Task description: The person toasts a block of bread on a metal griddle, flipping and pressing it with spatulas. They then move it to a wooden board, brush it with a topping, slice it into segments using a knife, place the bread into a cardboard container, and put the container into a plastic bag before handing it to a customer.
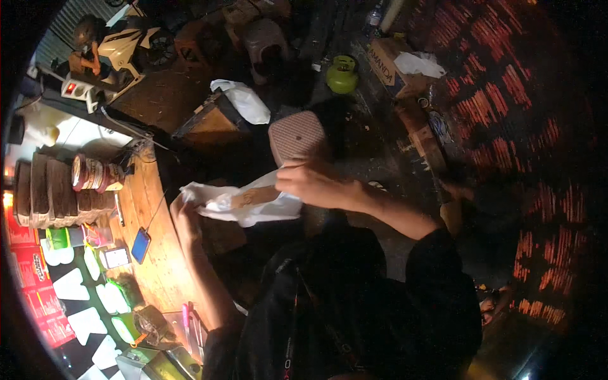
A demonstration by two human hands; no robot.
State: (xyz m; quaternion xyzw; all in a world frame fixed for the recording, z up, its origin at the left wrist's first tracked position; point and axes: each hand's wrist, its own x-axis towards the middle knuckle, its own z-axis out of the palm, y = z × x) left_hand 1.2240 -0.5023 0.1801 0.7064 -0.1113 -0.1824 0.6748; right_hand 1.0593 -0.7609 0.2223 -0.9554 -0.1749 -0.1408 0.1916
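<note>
A white plastic bag point(280, 216) is stretched between my two hands in front of my body. My left hand point(187, 221) grips its left edge, close to the wooden counter. The fingers of my right hand point(311, 183) are closed on the bag's other side and hide part of it. In the mouth of the bag lies a brown paper or cardboard package point(256, 196) with a printed mark; its far end is covered by the bag and my right hand. Beyond my right hand stands a stool with a woven-pattern seat point(298, 135).
To the left, a wooden counter point(154, 199) carries a phone point(141, 245), stacked brown boxes point(40, 190), tubs point(97, 174) and a pink-handled knife point(185, 316). A green gas cylinder point(342, 75), a cardboard box point(382, 66) and a motorcycle point(126, 52) with a person point(90, 52) are farther off.
</note>
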